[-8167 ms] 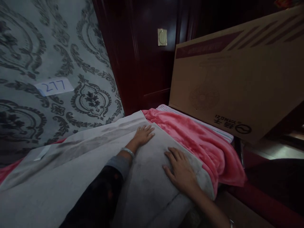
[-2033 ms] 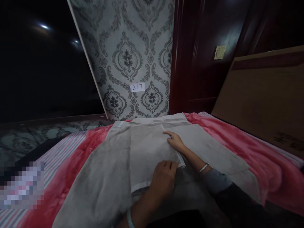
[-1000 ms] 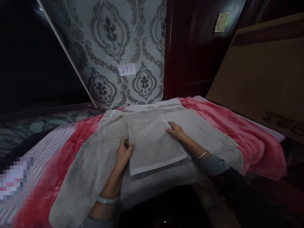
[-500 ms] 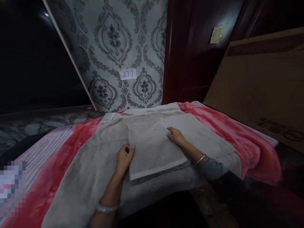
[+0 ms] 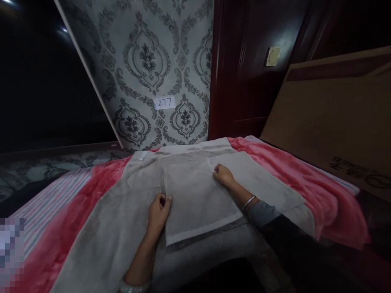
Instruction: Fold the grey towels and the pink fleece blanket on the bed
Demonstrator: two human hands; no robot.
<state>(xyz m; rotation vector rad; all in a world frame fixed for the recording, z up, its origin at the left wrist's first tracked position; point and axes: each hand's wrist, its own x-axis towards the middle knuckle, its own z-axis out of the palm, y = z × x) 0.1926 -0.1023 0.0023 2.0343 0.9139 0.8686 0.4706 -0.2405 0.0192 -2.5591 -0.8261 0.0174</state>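
A folded grey cloth (image 5: 192,199) with a pale band along its near edge lies over a larger spread of grey fabric (image 5: 116,219). My left hand (image 5: 158,212) is curled at the cloth's left edge, thumb on top and fingers closed around that side. Pinched at the upper right edge of the folded panel is the cloth under my right hand (image 5: 223,175), its fingertips pressed together. A lighter grey layer (image 5: 259,179) extends out to the right beneath my right wrist. The underside of the cloth is hidden.
Under the grey fabric are a pink-red plush blanket (image 5: 332,195) and a striped sheet (image 5: 58,195). A large cardboard box (image 5: 330,118) stands at right. Behind are a patterned wall, a paper marked 277 (image 5: 165,102), a dark screen (image 5: 45,81) and a dark red door (image 5: 238,81).
The view has tilted up slightly, so everything sits a little lower. My right fingers have drawn closer together on the cloth's edge; my left hand stays at its side.
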